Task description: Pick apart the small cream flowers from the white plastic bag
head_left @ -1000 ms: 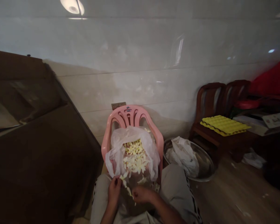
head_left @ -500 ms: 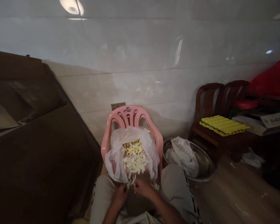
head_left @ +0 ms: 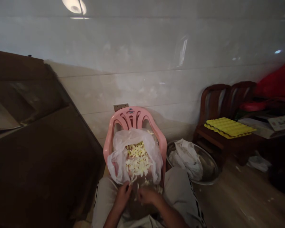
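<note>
My left hand (head_left: 123, 193) pinches a pale white flower (head_left: 133, 179) at the near edge of a white plastic bag. Closed and a little blurred, my right hand (head_left: 147, 195) is just to the right, with bits of white petal by its fingertips; what it grips is too small to make out. The open plastic bag (head_left: 120, 158) lies on the seat of a pink plastic chair (head_left: 161, 142) in front of my knees. Many loose white and yellowish flowers (head_left: 138, 163) are spread in the bag's mouth. More flowers (head_left: 158, 189) lie to the right of my right hand.
A metal basin (head_left: 210, 182) with a crumpled white sack (head_left: 186, 158) stands on the floor at right. Beyond it, a yellow egg tray (head_left: 229, 127) rests on a wooden chair (head_left: 205, 133). A large dark brown panel (head_left: 42, 164) fills the left side; a tiled wall is ahead.
My hands have moved apart. The left hand has risen slightly towards the bag with a flower in its fingers, and the right hand has shifted slightly right and down.
</note>
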Action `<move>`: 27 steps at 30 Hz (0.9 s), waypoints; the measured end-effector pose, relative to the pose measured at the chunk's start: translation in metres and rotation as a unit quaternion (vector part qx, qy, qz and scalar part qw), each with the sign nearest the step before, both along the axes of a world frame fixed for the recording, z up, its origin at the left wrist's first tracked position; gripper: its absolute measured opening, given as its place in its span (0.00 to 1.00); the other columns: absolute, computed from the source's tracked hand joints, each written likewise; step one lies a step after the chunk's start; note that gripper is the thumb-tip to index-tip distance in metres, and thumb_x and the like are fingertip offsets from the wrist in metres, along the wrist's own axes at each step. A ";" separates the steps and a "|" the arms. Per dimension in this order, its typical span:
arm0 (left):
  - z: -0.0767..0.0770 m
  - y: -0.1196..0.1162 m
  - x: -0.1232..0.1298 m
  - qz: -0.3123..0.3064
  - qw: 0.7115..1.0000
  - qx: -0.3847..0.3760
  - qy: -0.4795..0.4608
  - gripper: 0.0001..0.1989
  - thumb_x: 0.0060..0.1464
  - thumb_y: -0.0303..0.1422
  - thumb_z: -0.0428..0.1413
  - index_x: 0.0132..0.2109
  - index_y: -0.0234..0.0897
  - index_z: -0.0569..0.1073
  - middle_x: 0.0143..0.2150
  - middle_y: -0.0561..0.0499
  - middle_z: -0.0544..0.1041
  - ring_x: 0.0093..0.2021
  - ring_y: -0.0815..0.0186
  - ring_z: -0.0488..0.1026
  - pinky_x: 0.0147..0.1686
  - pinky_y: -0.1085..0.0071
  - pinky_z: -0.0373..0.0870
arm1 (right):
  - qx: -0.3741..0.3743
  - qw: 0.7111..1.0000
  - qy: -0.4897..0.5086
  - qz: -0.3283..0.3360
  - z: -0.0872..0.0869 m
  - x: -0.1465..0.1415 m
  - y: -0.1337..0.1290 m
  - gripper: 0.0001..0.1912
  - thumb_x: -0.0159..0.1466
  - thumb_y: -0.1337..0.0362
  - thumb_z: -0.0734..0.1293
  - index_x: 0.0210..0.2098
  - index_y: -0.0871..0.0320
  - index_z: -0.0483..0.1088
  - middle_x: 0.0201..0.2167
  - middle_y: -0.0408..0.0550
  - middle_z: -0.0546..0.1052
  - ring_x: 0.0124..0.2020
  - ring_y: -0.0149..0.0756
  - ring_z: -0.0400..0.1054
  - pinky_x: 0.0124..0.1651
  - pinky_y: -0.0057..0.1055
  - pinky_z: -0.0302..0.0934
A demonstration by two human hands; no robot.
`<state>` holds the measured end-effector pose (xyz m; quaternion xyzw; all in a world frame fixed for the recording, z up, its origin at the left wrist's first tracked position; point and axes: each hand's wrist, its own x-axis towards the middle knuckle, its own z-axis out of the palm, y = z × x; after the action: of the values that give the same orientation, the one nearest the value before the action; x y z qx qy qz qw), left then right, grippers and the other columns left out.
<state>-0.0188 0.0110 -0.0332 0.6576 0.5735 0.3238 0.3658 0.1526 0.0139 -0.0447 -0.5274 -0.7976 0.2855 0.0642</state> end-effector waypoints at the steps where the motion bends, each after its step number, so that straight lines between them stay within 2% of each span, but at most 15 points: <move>1: 0.004 -0.002 0.000 0.008 0.999 0.028 -0.031 0.19 0.59 0.49 0.47 0.29 0.40 0.67 0.25 0.53 0.71 0.30 0.62 0.70 0.33 0.71 0.65 | -0.042 0.998 -0.036 0.030 -0.005 -0.002 -0.002 0.07 0.51 0.73 0.67 0.19 0.58 0.73 0.22 0.46 0.77 0.27 0.38 0.71 0.34 0.29 0.60; 2: 0.008 -0.003 0.000 0.015 0.997 0.052 -0.052 0.20 0.60 0.51 0.46 0.29 0.40 0.66 0.25 0.54 0.69 0.29 0.63 0.69 0.32 0.71 0.64 | -0.072 0.994 -0.065 0.049 -0.009 -0.004 -0.004 0.08 0.50 0.73 0.69 0.17 0.58 0.72 0.20 0.46 0.77 0.26 0.38 0.71 0.33 0.30 0.61; 4: 0.014 -0.007 0.000 0.025 0.994 0.074 -0.072 0.21 0.61 0.51 0.46 0.30 0.40 0.65 0.25 0.55 0.68 0.29 0.64 0.67 0.32 0.72 0.63 | -0.081 0.993 -0.069 0.054 -0.011 -0.006 -0.006 0.07 0.50 0.71 0.70 0.17 0.58 0.73 0.21 0.45 0.77 0.26 0.38 0.71 0.31 0.29 0.60; 6: 0.016 -0.009 0.000 0.028 0.994 0.078 -0.070 0.21 0.62 0.51 0.46 0.30 0.40 0.66 0.24 0.56 0.67 0.29 0.64 0.67 0.32 0.73 0.63 | -0.069 0.995 -0.054 0.049 -0.007 -0.007 -0.006 0.05 0.54 0.69 0.68 0.24 0.56 0.77 0.24 0.45 0.79 0.27 0.37 0.72 0.30 0.27 0.60; 9: 0.017 -0.010 0.000 0.020 0.996 0.078 -0.050 0.22 0.61 0.52 0.47 0.30 0.40 0.67 0.24 0.56 0.67 0.28 0.64 0.67 0.30 0.73 0.62 | -0.047 0.997 -0.040 0.037 0.000 -0.004 -0.004 0.10 0.56 0.70 0.66 0.33 0.55 0.80 0.29 0.46 0.81 0.30 0.37 0.74 0.31 0.26 0.60; 14: 0.017 -0.009 0.001 0.009 0.996 0.085 -0.037 0.21 0.62 0.50 0.46 0.30 0.40 0.68 0.24 0.55 0.69 0.28 0.64 0.68 0.31 0.73 0.63 | -0.092 0.992 -0.065 0.048 -0.002 0.000 -0.004 0.08 0.55 0.69 0.67 0.32 0.55 0.78 0.29 0.45 0.80 0.31 0.38 0.73 0.32 0.27 0.61; 17: 0.010 -0.007 -0.001 0.008 0.996 0.085 -0.005 0.20 0.63 0.48 0.45 0.32 0.40 0.68 0.26 0.54 0.72 0.29 0.63 0.70 0.32 0.72 0.63 | -0.092 0.992 -0.060 0.061 -0.001 -0.001 -0.006 0.06 0.56 0.70 0.66 0.30 0.57 0.77 0.27 0.44 0.79 0.30 0.37 0.72 0.31 0.27 0.59; 20: -0.003 -0.004 -0.003 -0.019 0.995 0.041 0.085 0.14 0.63 0.39 0.46 0.36 0.38 0.72 0.31 0.49 0.78 0.34 0.60 0.75 0.36 0.71 0.64 | 0.017 0.999 0.015 0.024 0.010 -0.003 -0.003 0.07 0.58 0.71 0.65 0.32 0.58 0.75 0.31 0.46 0.78 0.34 0.36 0.72 0.36 0.26 0.59; 23: -0.014 -0.002 -0.004 -0.058 0.977 -0.036 0.202 0.11 0.60 0.31 0.47 0.35 0.37 0.74 0.35 0.46 0.82 0.39 0.58 0.78 0.39 0.70 0.64 | 0.144 0.983 0.101 -0.060 0.025 -0.004 0.003 0.08 0.60 0.73 0.62 0.35 0.59 0.72 0.39 0.48 0.76 0.41 0.35 0.70 0.43 0.27 0.58; 25: -0.017 -0.001 -0.004 -0.075 0.966 -0.059 0.241 0.12 0.60 0.30 0.47 0.35 0.36 0.75 0.37 0.44 0.82 0.40 0.58 0.78 0.39 0.70 0.64 | 0.169 0.972 0.132 -0.096 0.033 -0.003 0.006 0.08 0.60 0.75 0.61 0.34 0.59 0.70 0.39 0.48 0.74 0.40 0.34 0.69 0.43 0.27 0.58; 27: -0.018 0.000 -0.005 -0.085 0.966 -0.058 0.238 0.13 0.61 0.30 0.46 0.37 0.36 0.75 0.38 0.43 0.82 0.41 0.58 0.78 0.39 0.69 0.64 | 0.171 0.967 0.156 -0.107 0.035 -0.002 0.007 0.08 0.60 0.76 0.62 0.33 0.59 0.69 0.37 0.46 0.73 0.38 0.34 0.68 0.42 0.26 0.57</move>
<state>-0.0234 0.0107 -0.0509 0.7395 0.6043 0.0918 0.2820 0.1502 0.0213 -0.0097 -0.5395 -0.7536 0.2153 0.3075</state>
